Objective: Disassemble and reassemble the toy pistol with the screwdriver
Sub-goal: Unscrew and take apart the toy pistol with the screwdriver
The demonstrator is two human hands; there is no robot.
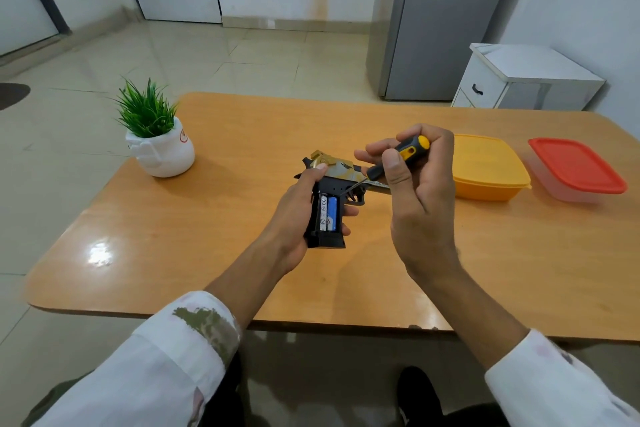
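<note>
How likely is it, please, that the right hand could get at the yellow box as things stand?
Probably yes: the yellow box sits close beside the right hand with nothing between them. That hand grips the screwdriver, though, so it is not free to grasp.

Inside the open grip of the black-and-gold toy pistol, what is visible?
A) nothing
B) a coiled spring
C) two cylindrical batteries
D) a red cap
C: two cylindrical batteries, one silver, one blue, sit side by side in the grip of the black-and-gold toy pistol that the left hand holds.
</note>
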